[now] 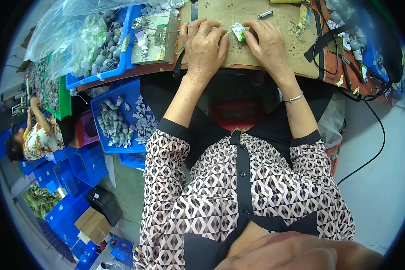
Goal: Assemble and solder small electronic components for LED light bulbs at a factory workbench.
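Observation:
My right hand [268,50] pinches a small white-and-green piece [239,32] between thumb and fingers, just above the cardboard mat [243,56]. My left hand [204,47] is beside it, fingers curled and thumb closed in. A thin strand seems to run from its fingertips toward the piece, but what it grips is too small to name. Beyond my right hand lies a short metallic cylinder [265,14]. Left of my left hand stands a pale metal box [159,42] with wires and a white bulb-like part [141,40] on it.
A blue tray [72,82] of grey-white bulbs and a plastic bag [60,40] stand left. Below, a blue bin [104,146] holds many white parts. Pliers [352,69] and a black cable [382,130] are right. Another person [42,137] works far left near stacked blue crates [63,216].

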`<state>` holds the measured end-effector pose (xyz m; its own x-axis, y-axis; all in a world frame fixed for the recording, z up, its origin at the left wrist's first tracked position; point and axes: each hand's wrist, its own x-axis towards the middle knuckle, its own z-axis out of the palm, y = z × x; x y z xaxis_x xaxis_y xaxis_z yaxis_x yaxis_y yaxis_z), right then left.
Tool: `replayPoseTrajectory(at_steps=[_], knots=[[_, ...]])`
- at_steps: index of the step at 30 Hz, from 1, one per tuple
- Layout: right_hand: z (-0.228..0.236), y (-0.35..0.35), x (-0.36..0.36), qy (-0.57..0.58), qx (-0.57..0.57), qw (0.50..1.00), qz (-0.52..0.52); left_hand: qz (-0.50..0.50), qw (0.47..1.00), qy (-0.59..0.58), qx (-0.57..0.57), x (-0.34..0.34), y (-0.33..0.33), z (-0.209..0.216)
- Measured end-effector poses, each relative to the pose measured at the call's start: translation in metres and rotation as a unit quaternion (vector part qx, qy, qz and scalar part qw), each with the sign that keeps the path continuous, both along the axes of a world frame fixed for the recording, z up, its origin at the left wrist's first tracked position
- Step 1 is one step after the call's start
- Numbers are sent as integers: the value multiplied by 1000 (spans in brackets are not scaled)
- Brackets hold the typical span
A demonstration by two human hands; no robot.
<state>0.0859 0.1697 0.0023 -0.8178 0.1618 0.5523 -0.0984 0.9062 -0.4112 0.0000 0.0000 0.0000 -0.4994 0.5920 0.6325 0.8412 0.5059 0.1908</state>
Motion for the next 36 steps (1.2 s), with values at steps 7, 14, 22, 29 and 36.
replayPoseTrajectory(at_steps=[7, 14, 22, 29, 36], knots=[[2, -1, 9, 24, -21, 999, 37, -17, 999, -20, 25, 8, 3, 0], [3, -4, 13, -10, -18, 999, 37, -32, 998, -27, 42, 9, -3, -2], [9, 14, 11, -74, 40, 986, 147, -36, 998, -21, 42, 9, -2, -2], [8, 15, 8, -93, -5, 983, 160, -29, 998, -23, 52, 11, -3, 0], [9, 4, -3, -3, 10, 992, 122, -40, 996, -27, 80, 7, -3, 0]])
